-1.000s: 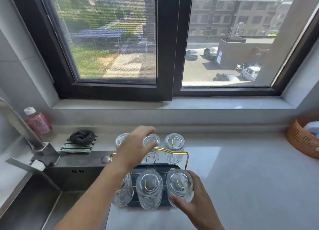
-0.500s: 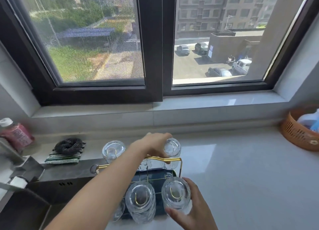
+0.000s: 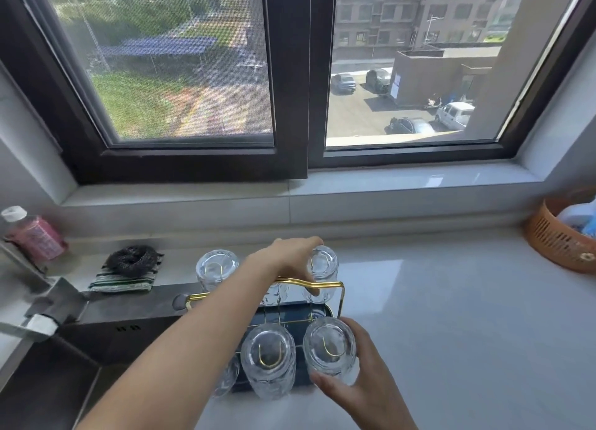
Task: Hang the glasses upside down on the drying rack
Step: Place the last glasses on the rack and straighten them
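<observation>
A drying rack with a gold handle (image 3: 325, 284) and a dark tray stands beside the sink, holding several clear glasses upside down. My left hand (image 3: 287, 258) reaches across the rack, and its fingers close over the top of the back right glass (image 3: 322, 268). My right hand (image 3: 358, 387) grips the side of the front right glass (image 3: 329, 349), which sits on its gold prong. The back left glass (image 3: 216, 268) and the front middle glass (image 3: 267, 358) hang untouched. My left forearm partly hides the back middle glass (image 3: 274, 292) and the front left glass (image 3: 227, 374).
A dark sink (image 3: 48, 381) with a faucet (image 3: 42, 304) lies to the left. A pink bottle (image 3: 35, 236) and a black scrubber (image 3: 132, 260) on a striped cloth sit behind it. An orange basket (image 3: 561, 249) stands at the far right of the grey counter (image 3: 451, 316).
My left hand has moved right from the back middle glass to the back right glass. My right hand has stayed on the front right glass. The view has shifted a little.
</observation>
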### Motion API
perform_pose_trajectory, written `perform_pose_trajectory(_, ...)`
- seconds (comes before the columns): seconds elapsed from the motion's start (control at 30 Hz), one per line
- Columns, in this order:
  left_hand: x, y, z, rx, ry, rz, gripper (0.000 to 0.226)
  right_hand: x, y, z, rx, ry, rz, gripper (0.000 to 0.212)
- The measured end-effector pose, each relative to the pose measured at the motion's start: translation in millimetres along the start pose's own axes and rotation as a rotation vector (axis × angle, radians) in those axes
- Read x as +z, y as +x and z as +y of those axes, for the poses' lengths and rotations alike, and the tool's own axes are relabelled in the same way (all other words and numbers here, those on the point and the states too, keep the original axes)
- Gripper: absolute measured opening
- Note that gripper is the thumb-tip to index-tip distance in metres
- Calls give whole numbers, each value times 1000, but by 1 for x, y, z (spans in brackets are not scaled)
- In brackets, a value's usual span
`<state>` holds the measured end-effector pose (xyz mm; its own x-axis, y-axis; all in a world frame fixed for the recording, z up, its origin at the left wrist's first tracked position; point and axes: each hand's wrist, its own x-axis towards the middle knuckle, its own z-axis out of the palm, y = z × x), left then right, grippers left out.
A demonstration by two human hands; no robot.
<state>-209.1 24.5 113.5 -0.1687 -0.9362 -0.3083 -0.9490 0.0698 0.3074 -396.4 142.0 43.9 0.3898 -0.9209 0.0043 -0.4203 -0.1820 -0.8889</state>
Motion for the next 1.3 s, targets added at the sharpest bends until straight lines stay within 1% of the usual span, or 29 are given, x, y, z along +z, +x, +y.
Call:
perform_pose_trajectory(0.37,0,0,0,-4,-13,0,91,-4,1,-2,-7,37,26,67)
perform_pose_trajectory(0.73,1,0,0,6,-3,3,91,-8,3,-4,-25,24,-22,63)
perform_pose_trajectory(0.9,1,1,-1,-6,-18,-7,94,-7,4,0,-23,14,-17,67)
perform_pose_trajectory(1.0,0,-1,-1,-25,-47,-51,106,-6,4,3,-6,19,-29,71)
perform_pose_trajectory(1.07,-6,-3,-4,-12,-42,-47,112,-6,4,5,0,12,-35,75)
perform_pose_trajectory(1.13,-16,-7,-16,-22,-39,-10,110,-7,2,5,5,9,-56,82)
perform_pose_trajectory(1.2,-25,-16,-35,-62,-97,-4,105,-11,-1,3,-1,-3,-73,95)
perform_pose_trajectory(1.27,-27,-29,-55,-90,-156,-28,104,-16,-4,-1,-38,-26,-15,98)
perform_pose_trajectory(1.3,-26,-36,-64,-104,-172,-41,105,-19,-5,-5,-83,-60,41,95)
